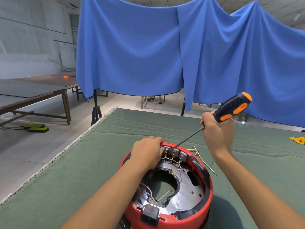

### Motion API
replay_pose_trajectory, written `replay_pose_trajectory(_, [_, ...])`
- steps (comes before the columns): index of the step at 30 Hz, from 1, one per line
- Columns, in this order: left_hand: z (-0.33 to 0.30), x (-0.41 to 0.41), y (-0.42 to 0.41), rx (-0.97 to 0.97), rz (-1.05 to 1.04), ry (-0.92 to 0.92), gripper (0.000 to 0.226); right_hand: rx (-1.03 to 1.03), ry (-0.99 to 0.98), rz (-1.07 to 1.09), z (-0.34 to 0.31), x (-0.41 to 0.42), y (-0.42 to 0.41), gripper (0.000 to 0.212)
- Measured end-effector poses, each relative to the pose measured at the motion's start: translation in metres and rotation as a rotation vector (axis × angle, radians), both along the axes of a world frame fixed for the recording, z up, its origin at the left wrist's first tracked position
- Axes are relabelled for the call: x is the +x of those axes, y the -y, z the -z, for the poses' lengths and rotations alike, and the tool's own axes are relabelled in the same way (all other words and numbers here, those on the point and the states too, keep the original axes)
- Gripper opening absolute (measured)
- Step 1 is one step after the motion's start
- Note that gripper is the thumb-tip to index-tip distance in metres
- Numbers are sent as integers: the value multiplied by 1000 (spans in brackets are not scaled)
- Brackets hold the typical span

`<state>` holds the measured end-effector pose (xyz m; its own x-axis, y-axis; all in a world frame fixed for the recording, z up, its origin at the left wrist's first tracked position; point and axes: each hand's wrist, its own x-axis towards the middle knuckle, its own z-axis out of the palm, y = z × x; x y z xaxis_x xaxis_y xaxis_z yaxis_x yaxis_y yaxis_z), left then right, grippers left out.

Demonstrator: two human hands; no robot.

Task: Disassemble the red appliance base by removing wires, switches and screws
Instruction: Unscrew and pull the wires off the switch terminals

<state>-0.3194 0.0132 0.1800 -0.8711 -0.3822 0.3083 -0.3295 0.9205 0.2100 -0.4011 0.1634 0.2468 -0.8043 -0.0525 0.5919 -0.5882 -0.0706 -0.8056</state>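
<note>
Head view, as the base lies under both hands: one wide-angle frame, looking forward and down.

Base position: the round red plastic appliance base (208,194) sits on the green cloth-covered table (102,162), low in the frame and just right of centre.

Base look: a red outer ring surrounds a shiny metal plate with a large open hole in the middle; the green cloth shows through it.

Switches: three grey switch blocks (175,152) stand side by side inside the far rim.

Wires: thin white wires with brass ring terminals (171,172) run from the switches across the plate.

Socket: a black plastic power socket (150,215) sits in the near rim.

Loose parts: a small heap of white wire pieces (197,152) lies on the cloth just beside the far right rim.

Left hand: the left hand (146,152) rests on the far left rim, fingers curled over the edge beside the first switch.

Right hand: the right hand (217,129) grips the black-and-orange handled screwdriver (231,108); the metal shaft slants down to the leftmost switch.

Hidden: the left fingertips and the screwdriver tip are hard to make out; the base's near edge is cut off by the frame bottom.

Writing: none can be read.

Around: a blue cloth backdrop (132,47) hangs behind the table, and a yellow and orange object (297,140) lies at the right edge.
</note>
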Motion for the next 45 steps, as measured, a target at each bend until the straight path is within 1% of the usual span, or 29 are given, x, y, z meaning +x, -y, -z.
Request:
replay_pose_trajectory(2, [0,0,1,1,1,-5,26,33,19,26,-3,-5,2,35])
replay_pose_trajectory(5, [1,-1,0,0,4,-14,25,80,61,65,-7,-15,7,24])
replay_pose_trajectory(7, [0,-1,0,1,6,-13,24,96,93,65,-9,-22,11,22])
replay_pose_trajectory(10, [0,-1,0,2,9,-11,23,95,157,69,-10,-31,17,20])
replay_pose_trajectory(14, [-1,0,-1,5,10,-8,25,67,241,102,-9,-42,19,22])
replay_pose_trajectory(17, [-1,1,-2,8,11,-2,26,24,257,101,-5,-42,14,19])
replay_pose_trajectory(21, [-2,2,-1,11,10,1,27,-19,150,83,2,-24,5,19])
replay_pose_trajectory(24, [-2,2,0,11,6,5,28,-109,35,32,10,-4,0,25])
replay_pose_trajectory(29, [-1,2,-2,10,4,4,29,-136,-97,-68,20,17,-2,34])
replay_pose_trajectory(33, [-2,1,-2,0,4,7,27,-57,-162,-93,15,20,-1,24])
replay_pose_trajectory(37, [-1,0,-1,-12,-3,20,27,20,-152,-25,1,12,3,31])
replay_pose_trajectory(40, [0,-1,-1,-26,0,26,26,49,-63,40,-5,-2,9,32])
replay_pose_trajectory(45, [0,-1,-2,-32,1,36,26,38,218,120,-5,-33,13,17])
